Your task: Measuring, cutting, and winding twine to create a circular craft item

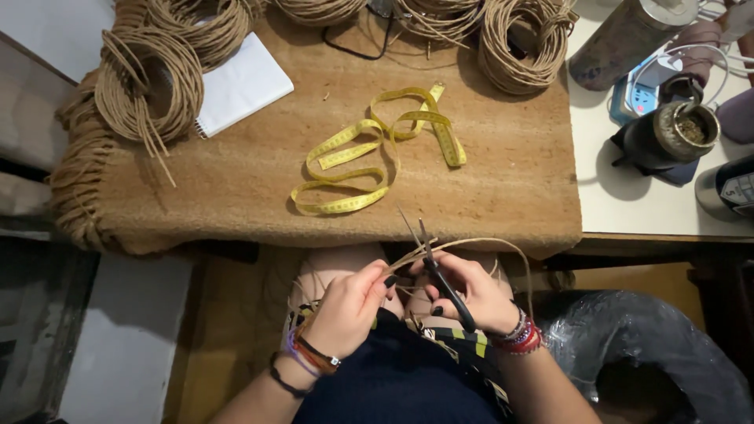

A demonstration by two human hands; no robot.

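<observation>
Tan cord (463, 245) runs through both your hands, right at the near edge of the table, over your lap. Your left hand (349, 302) has its fingers pinched together on the cord strands. Your right hand (471, 294) is wrapped tight around the black handles of the scissors (428, 255), blades a little apart and pointing up and away from you, with the cord passing right by them. A loop of cord arcs out to the right of your hand. Up on the woven brown mat (236, 180) lies a yellow measuring tape (369, 153), tangled loosely, well apart from your hands. Coils of cord (149, 90) sit along the far edge, beside a white notepad (239, 82).
</observation>
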